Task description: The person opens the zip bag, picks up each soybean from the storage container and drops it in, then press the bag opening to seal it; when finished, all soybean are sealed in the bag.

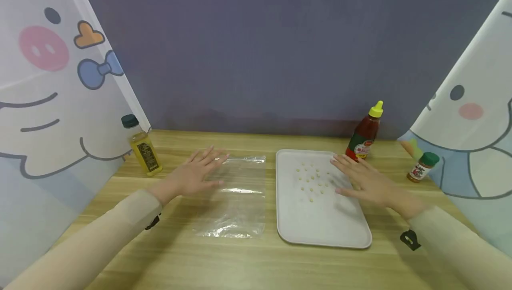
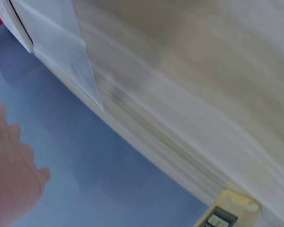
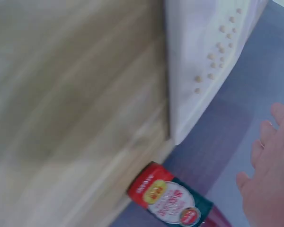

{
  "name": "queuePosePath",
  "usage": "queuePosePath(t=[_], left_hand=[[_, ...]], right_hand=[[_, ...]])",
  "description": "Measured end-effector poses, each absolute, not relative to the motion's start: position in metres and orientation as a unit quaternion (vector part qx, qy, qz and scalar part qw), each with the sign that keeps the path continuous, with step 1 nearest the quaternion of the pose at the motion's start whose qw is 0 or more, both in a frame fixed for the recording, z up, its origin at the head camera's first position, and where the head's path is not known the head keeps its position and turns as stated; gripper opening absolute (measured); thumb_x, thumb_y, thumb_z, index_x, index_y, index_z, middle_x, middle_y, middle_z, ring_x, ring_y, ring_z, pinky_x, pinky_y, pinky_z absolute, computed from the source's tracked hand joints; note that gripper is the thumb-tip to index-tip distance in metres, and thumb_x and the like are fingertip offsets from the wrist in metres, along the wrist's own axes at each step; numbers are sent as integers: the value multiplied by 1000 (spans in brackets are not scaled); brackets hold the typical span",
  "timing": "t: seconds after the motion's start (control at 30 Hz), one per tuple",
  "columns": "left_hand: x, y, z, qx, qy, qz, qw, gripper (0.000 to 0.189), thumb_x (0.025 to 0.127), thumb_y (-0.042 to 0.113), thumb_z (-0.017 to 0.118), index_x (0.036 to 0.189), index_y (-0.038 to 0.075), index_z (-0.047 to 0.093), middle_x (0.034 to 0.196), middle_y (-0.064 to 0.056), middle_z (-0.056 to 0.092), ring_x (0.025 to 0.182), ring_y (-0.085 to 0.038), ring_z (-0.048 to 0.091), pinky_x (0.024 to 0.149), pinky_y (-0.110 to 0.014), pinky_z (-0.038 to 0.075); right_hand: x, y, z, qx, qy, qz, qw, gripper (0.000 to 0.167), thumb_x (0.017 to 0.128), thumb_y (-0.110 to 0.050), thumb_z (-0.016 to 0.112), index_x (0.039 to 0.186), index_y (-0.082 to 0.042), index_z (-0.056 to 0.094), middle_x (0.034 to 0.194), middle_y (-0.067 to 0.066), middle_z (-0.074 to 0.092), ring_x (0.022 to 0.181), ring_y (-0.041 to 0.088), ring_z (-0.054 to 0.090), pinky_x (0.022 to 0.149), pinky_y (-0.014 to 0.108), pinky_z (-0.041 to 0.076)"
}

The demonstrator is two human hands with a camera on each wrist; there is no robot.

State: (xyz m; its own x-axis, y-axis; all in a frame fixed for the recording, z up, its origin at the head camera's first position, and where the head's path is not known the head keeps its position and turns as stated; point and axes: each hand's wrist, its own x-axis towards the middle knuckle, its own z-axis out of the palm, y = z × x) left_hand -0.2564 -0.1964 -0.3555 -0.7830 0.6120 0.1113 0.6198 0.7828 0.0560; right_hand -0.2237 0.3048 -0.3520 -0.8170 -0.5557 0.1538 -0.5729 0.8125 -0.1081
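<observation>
My left hand (image 1: 196,172) is held with its fingers spread, overlapping the left edge of a clear plastic bag (image 1: 240,201) in the head view. Nothing is in its grasp. Fingers outstretched, my right hand (image 1: 366,181) hovers over the right side of a white tray (image 1: 324,227) and holds nothing. Several small pale round pieces (image 1: 311,178) lie scattered on the tray's upper middle. The right wrist view shows those pieces too, with the right hand (image 3: 274,170) at its right edge. In the left wrist view the left hand (image 2: 14,175) appears at the lower left.
An oil bottle (image 1: 146,152) with a dark cap stands at the table's left. Behind the tray's right corner is a red sauce bottle (image 1: 364,136) with a yellow tip. A small green-lidded jar (image 1: 422,170) sits farther right. A grey panel (image 1: 256,58) closes the back.
</observation>
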Motion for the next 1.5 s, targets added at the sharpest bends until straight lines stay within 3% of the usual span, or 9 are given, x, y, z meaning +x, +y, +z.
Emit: queuePosePath(t=[0.1,0.23,0.43,0.5,0.63,0.83,1.2,1.37,1.5], left_hand=[[-266,-200,-349,-328,-943,-57,31,81,94,51,55,157,30,9,164,1,2,151,-30,0,121,-59,2],[-279,-201,-344,-332,-939,-85,11,87,91,46,63,157,22,12,163,-5,6,150,-33,5,120,-60,6],[-295,-203,-344,-313,-937,-157,-7,95,84,34,75,156,16,15,160,-17,19,145,-42,20,118,-60,18],[-300,-203,-344,-302,-936,-179,-11,97,83,31,77,156,16,15,159,-20,21,143,-44,23,117,-60,20],[-309,-200,-345,-281,-937,-206,-33,100,82,28,78,157,15,13,159,-20,22,144,-42,24,118,-58,20],[-324,-201,-353,-242,-935,-249,-71,104,79,26,79,156,12,11,158,-15,27,143,-39,27,118,-56,22],[-344,-195,-366,-173,-931,-298,-117,84,81,17,78,149,-1,31,149,-24,39,129,-40,47,107,-49,44],[-348,-186,-366,-145,-935,-299,-126,79,83,16,77,146,-4,35,141,-25,48,126,-38,51,108,-46,44],[-346,-178,-362,-120,-942,-292,-116,70,83,14,76,141,-7,42,133,-26,55,122,-38,54,107,-46,45]], right_hand=[[-230,300,-343,303,-949,76,53,80,92,-51,58,156,-21,20,162,9,19,148,35,19,124,50,3],[-237,292,-333,314,-944,93,47,84,91,-50,60,156,-19,17,162,10,19,148,34,18,125,37,0],[-251,270,-319,319,-937,137,29,91,88,-51,66,157,-22,14,161,15,20,146,39,23,116,59,25],[-256,261,-315,312,-939,143,17,92,87,-52,66,157,-25,12,161,13,19,145,39,24,112,61,30],[-267,243,-310,303,-939,160,-8,94,86,-50,68,157,-27,11,162,10,18,145,37,26,113,59,31],[-285,213,-310,305,-928,211,-34,95,85,-41,73,157,-19,15,160,13,24,143,36,31,114,57,32],[-320,161,-337,324,-880,334,-93,89,84,-17,76,151,3,22,155,22,29,141,39,31,117,50,31],[-331,138,-345,289,-870,379,-124,80,85,-5,72,149,7,26,150,29,35,138,41,36,115,48,34],[-340,122,-348,241,-876,392,-145,74,86,-8,71,147,6,32,146,27,42,134,40,42,113,46,38]])
